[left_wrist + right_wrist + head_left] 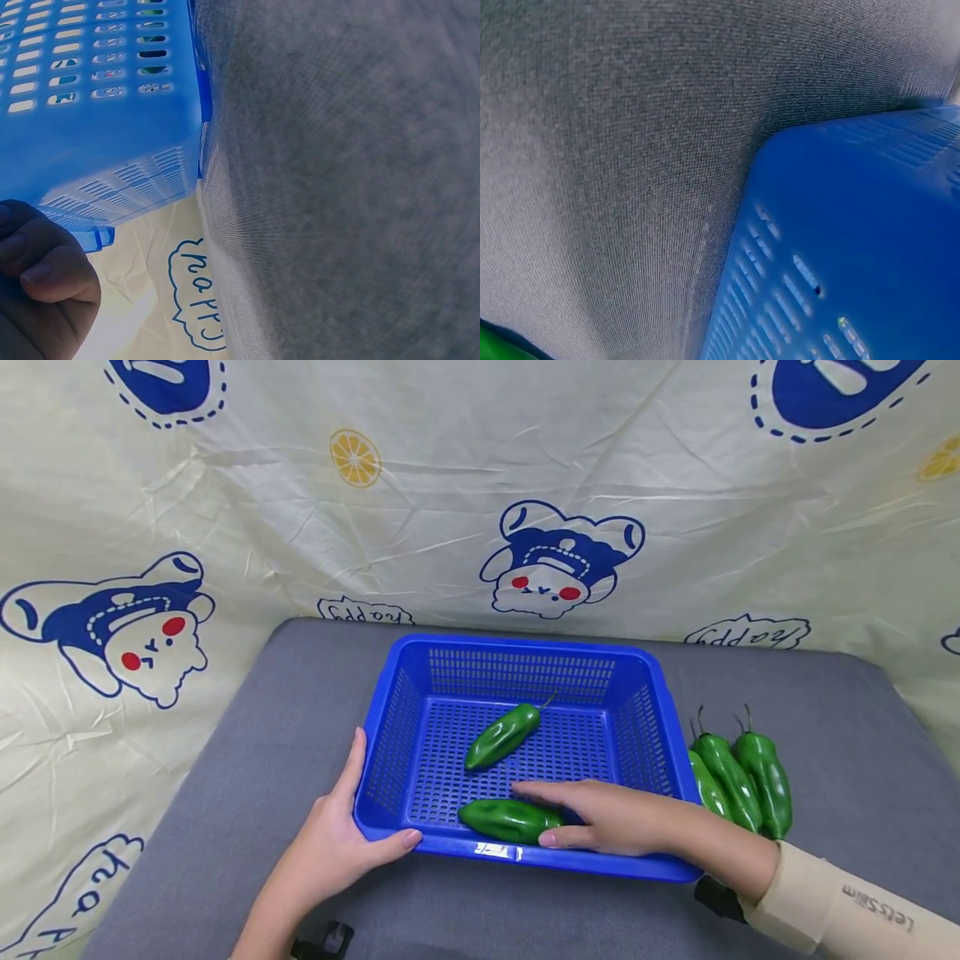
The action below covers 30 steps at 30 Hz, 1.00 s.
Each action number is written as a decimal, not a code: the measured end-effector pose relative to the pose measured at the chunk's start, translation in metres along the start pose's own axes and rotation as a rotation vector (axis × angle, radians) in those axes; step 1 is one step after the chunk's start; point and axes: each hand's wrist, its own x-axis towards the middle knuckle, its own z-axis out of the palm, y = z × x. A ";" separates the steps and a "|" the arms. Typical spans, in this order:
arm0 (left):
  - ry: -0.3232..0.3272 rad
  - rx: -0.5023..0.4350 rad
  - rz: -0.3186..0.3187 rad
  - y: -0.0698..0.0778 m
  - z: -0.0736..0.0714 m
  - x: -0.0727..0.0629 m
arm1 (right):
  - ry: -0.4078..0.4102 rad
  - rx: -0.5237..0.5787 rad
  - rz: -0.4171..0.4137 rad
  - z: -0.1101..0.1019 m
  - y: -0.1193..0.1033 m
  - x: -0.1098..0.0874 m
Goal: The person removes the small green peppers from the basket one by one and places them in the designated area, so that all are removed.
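A blue plastic basket (525,643) with slotted walls sits on the grey table. My left hand (330,835) holds its front left corner, thumb over the rim and fingers along the outside; in the left wrist view curled fingers (56,277) show beside the basket wall (97,142). My right hand (607,814) reaches over the front right rim and grips the stem end of a green pepper (502,818) lying along the inside front wall. Another green pepper (504,737) lies slanted on the basket floor, stem toward the back.
Right of the basket, several green peppers (765,777) lie side by side on the grey tabletop (847,735), partly behind my right forearm. A patterned cream cloth (420,527) hangs behind the table and runs down its left side.
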 end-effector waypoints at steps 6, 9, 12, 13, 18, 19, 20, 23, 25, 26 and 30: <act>0.001 0.003 0.000 0.001 -0.001 0.000 | -0.016 -0.002 -0.002 -0.001 0.000 0.002; 0.002 0.005 0.002 0.000 -0.001 0.000 | -0.014 0.002 -0.003 -0.001 -0.001 0.002; 0.007 0.004 0.010 0.000 0.000 0.000 | -0.015 0.009 0.000 -0.001 -0.001 0.003; 0.009 0.004 0.012 -0.001 0.000 0.001 | -0.016 0.011 0.002 -0.001 -0.001 0.003; 0.016 0.001 0.020 -0.001 0.000 0.001 | -0.026 0.038 0.015 -0.001 -0.001 0.004; 0.015 0.001 0.019 -0.001 0.000 0.001 | -0.027 0.045 0.017 -0.001 -0.001 0.004; 0.015 0.001 0.018 -0.001 0.000 0.001 | -0.028 0.052 0.019 -0.001 0.000 0.004; 0.015 0.002 0.018 -0.001 0.000 0.001 | -0.034 0.074 0.027 -0.001 0.000 0.005; 0.015 0.003 0.021 -0.001 0.000 0.001 | -0.039 0.087 0.033 0.000 0.000 0.005; 0.016 0.003 0.023 -0.001 0.000 0.001 | -0.042 0.091 0.033 0.000 0.000 0.005; 0.021 0.004 0.033 -0.001 0.000 0.001 | -0.051 0.097 0.034 -0.001 0.000 0.005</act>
